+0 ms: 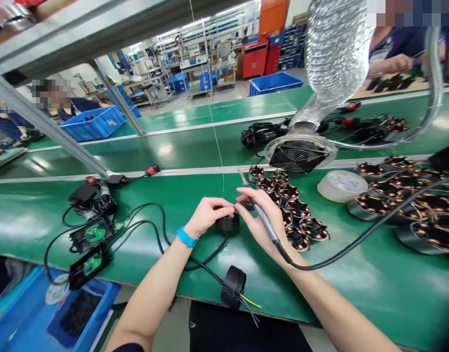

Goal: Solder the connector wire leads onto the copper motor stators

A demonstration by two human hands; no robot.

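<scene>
My right hand is closed round a soldering iron, whose tip points up and away from me. Its thumb and a fingertip also meet close to my left fingertips. My left hand, with a blue wristband, pinches at the top of a black round housing. What lies between these fingertips is too small to make out, and the fingers partly hide the housing. Nearer me lies a second black ring-shaped housing on its side, with yellow, blue and reddish wires sticking out.
Copper-wound motor stators stand right of my hands, more behind a tape roll. A fume extractor fan hangs beyond. Black cables and open boxes with green circuit boards lie left. The iron's cord crosses right.
</scene>
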